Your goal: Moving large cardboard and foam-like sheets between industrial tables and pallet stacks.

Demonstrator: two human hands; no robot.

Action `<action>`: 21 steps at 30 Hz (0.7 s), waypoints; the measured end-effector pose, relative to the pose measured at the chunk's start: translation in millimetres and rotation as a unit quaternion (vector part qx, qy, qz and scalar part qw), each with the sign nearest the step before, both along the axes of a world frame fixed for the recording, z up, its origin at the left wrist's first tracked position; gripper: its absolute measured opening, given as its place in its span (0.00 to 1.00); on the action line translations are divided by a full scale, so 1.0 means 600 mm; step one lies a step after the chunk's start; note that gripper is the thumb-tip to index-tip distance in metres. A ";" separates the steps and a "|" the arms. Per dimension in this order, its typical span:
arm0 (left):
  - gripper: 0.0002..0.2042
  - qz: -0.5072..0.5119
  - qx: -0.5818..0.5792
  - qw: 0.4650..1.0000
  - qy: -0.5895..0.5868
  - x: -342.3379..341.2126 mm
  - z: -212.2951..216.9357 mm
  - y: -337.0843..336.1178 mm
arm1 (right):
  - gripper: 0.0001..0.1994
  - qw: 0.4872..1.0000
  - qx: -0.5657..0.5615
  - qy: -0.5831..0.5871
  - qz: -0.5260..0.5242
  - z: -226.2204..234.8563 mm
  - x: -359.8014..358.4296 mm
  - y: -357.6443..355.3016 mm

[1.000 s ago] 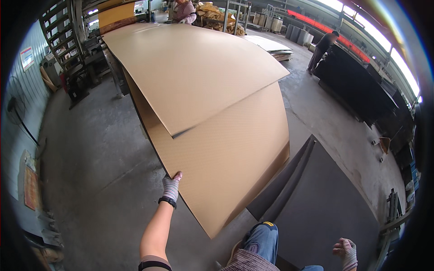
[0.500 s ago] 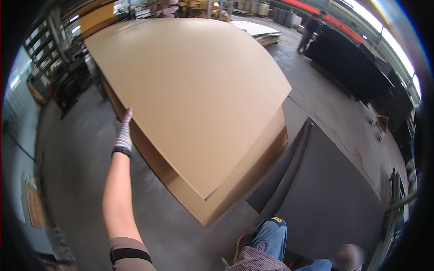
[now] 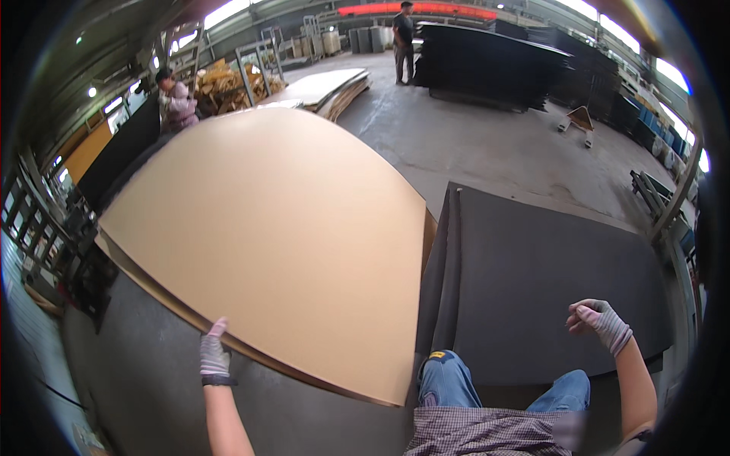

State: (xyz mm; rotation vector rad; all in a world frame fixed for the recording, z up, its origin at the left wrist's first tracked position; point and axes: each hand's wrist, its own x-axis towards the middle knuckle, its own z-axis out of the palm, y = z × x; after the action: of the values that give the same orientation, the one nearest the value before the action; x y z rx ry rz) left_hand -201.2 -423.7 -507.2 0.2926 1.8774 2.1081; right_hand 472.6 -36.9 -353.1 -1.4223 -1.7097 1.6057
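The left hand [image 3: 215, 349] is sitting on the near long edge of the tan sheet [image 3: 289, 235], thumb lying over the rim, fingers disappearing underneath, so I can't tell how hard they're pinching. Over on the right, the right hand [image 3: 601, 323] is hanging above the dark stack [image 3: 547, 273], its fingers half curling, slightly apart, nothing showing in them. The sheet is stretching from the far left down to beside the person's knee, its corner pointing in. With something this broad, one-handed holding is probably risking a sag or twist; a second hold nearer that corner would likely be steadying it, with the grip staying flat so the rim isn't creasing. The tan face is looking smooth, thin and board-like, a lower layer peeking out along the rim; the stack is showing matte, flat-topped, with layered edges.
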 end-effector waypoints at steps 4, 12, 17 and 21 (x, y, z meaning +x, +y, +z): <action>0.36 0.047 0.104 0.980 -0.166 -0.054 0.109 0.020 | 0.15 0.998 0.031 0.008 0.062 0.030 0.004 -0.011; 0.29 0.082 -0.140 0.936 0.311 0.164 0.366 0.267 | 0.16 0.668 0.694 0.028 0.267 0.334 -0.237 -0.060; 0.30 -0.045 -0.087 0.846 0.524 0.572 0.422 0.377 | 0.29 0.446 0.887 0.051 0.113 0.457 -0.565 -0.293; 0.27 -0.221 0.030 0.731 0.645 0.776 0.392 0.393 | 0.39 0.290 0.954 0.022 -0.068 0.555 -0.521 -0.361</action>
State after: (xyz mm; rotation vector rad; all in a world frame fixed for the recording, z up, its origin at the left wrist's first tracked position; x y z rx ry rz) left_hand 264.6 -188.1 -271.9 2.4326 1.8512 1.5937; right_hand 159.9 -253.3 -20.1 0.0288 -1.5926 -0.9733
